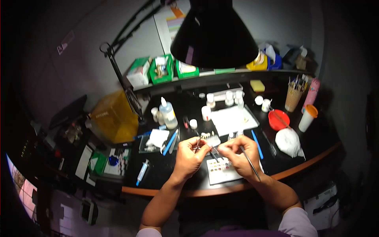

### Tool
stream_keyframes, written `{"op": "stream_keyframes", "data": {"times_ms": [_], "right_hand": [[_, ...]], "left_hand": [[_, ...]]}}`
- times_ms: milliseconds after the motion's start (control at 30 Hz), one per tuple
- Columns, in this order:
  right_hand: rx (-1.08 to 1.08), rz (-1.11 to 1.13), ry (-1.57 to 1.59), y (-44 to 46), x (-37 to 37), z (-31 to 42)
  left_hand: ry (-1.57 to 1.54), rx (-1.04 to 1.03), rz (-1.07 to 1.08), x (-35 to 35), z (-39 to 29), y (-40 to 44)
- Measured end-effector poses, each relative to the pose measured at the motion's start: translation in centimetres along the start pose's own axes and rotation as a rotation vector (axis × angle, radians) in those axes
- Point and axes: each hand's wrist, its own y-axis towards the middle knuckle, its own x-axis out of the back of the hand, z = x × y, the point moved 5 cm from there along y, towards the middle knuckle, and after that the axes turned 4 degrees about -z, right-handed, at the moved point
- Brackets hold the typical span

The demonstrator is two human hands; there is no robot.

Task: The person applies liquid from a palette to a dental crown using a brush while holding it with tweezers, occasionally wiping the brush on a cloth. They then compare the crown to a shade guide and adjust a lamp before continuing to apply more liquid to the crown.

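My right hand [241, 156] grips a slim brush [250, 162], its dark handle slanting back over the wrist and its tip pointing toward my left hand. Close by, my left hand [191, 157] is closed in a pinch on something small that I cannot make out. The fingertips of both hands nearly meet. Below them lies a white palette [216, 180] with rows of coloured dabs, partly covered by my right hand. Just beyond the fingers are small tooth-like pieces [207, 135] on a pale holder.
A black lamp [213, 35] hangs overhead. Behind my hands are a white tray [233, 121], several small jars and a squeeze bottle [169, 114]. To the right are a red bowl [278, 121], a crumpled white cloth [288, 142] and an orange-lidded cup [308, 118]. A syringe [143, 172] lies left.
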Motion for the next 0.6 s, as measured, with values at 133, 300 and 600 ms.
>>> {"op": "stream_keyframes", "data": {"times_ms": [133, 300, 600], "right_hand": [[0.544, -0.182, -0.032, 4.7, 4.4, 10.9], [1.136, -0.228, -0.366, 12.7, 2.3, 26.5], [1.560, -0.216, -0.456, 19.8, -6.5, 29.5]], "left_hand": [[0.056, -0.073, -0.038, 1.2, 1.3, 5.9], [-0.010, 0.020, -0.149, 4.4, 3.2, 8.6], [-0.141, 0.095, -0.228, 7.5, 5.5, 7.9]]}}
